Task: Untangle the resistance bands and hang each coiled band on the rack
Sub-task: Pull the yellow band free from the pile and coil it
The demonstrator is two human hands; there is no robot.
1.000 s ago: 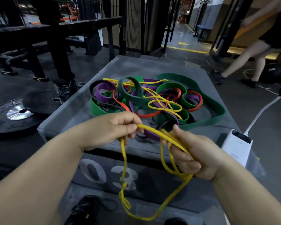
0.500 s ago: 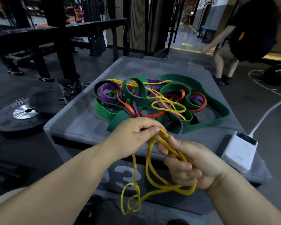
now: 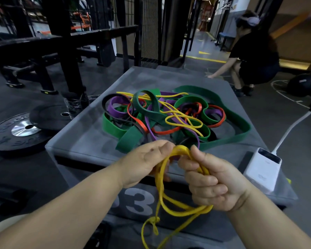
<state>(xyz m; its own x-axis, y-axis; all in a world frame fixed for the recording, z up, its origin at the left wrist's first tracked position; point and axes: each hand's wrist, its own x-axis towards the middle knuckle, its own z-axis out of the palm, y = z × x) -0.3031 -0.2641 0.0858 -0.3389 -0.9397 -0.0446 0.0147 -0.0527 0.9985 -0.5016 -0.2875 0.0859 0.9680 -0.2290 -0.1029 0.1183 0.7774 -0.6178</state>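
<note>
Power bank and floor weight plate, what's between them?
Head view: grey box, tangled band pile, plus left hand and right hand gripping a yellow band.

One wide-angle camera is riding on the person's head, looking forward and steeply down. It is sitting close over the left hand [image 3: 144,162] and right hand [image 3: 212,182], with both forearms entering from the bottom corners and the yellow band [image 3: 187,211] running off the lower edge. Beyond them it is facing along the grey desk [image 3: 83,141] toward the gym floor, where straight lines are bowing near the frame edges.
</note>
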